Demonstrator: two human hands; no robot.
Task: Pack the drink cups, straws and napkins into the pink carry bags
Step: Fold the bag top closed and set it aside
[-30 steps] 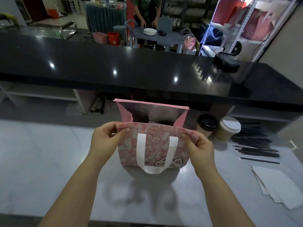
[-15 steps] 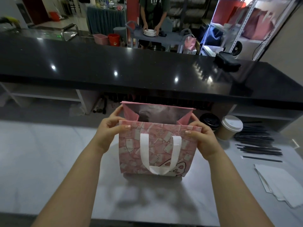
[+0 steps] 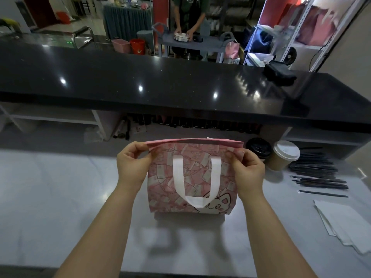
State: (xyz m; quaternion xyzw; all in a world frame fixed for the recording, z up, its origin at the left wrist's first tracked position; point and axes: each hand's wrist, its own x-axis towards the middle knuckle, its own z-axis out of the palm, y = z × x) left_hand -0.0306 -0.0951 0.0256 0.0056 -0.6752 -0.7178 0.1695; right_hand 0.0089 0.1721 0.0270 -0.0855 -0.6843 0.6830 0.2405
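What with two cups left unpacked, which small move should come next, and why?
Probably spread open the pink bag: the left hand and right hand pinch its upper corners, its mouth looks pressed nearly flat, and the black-lidded cup and white-lidded cup stand outside.

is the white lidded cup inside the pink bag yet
No, the white-lidded cup stands on the counter right of the pink bag.

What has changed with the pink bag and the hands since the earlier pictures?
The mouth of the bag, open before, is now pressed nearly shut. The left hand and right hand moved to its top corners and pinch them. The bag still stands on the table; cups, straws and napkins have not moved.
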